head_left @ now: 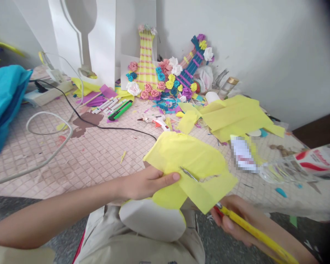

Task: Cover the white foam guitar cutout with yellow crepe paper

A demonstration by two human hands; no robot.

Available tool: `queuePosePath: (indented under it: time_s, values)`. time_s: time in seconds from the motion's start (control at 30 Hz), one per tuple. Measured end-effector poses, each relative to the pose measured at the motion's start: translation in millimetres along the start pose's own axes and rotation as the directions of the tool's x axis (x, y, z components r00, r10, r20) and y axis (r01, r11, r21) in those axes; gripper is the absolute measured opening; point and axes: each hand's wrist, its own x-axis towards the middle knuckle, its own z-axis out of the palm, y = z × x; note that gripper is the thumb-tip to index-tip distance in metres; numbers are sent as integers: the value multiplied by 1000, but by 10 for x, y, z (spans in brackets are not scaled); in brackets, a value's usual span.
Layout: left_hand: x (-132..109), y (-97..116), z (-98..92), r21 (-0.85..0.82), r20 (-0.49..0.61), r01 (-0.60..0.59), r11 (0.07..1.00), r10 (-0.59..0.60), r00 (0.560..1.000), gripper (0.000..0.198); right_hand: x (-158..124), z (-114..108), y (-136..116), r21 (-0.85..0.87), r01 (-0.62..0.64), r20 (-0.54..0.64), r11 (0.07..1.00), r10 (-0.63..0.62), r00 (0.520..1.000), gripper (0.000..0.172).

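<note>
My left hand [148, 181] is closed on a sheet of yellow paper [187, 152], the thumb pressed on top and the fingers hidden beneath. Under the paper, over my lap, is a white rounded board [152, 222] with yellow along its edge. My right hand [236, 216] grips scissors [220, 206] with red and yellow on the handle side. Their metal blades run into the yellow paper, the tip showing above it near my left thumb. A slit opens in the paper right of the blade, and a flap hangs toward my right hand.
Guitar-shaped crafts with paper flowers [147, 62] lean by the wall. A green cutter [121, 110], markers [107, 105], a glue gun [162, 124] and a black cable [118, 128] lie on the table. More yellow paper [236, 115] and a plastic bottle [305, 161] are at right.
</note>
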Motion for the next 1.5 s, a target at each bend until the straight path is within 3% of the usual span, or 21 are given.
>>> queuePosePath:
  time_s: [0.13,0.27,0.7,1.27,1.5]
  values:
    - [6,-7,1,3,3,-11,1000,11,1000,35,-1,2,-12,-20,-27,-4,999,27,1000,47]
    - [3,-10,0,1,7,-14,1000,14,1000,34,-3,3,1,-54,-64,-78,996,60,995,45]
    - [-6,-48,-8,66,13,-11,998,10,1000,36,-41,50,126,-54,0,-199,999,-11,980,41]
    - [-29,-42,-37,140,18,7,990,-9,1000,36,-92,72,175,63,-12,-98,998,18,995,48]
    - [-1,-38,-17,201,14,25,979,-28,1000,37,-68,200,45,88,31,-166,996,-17,986,49]
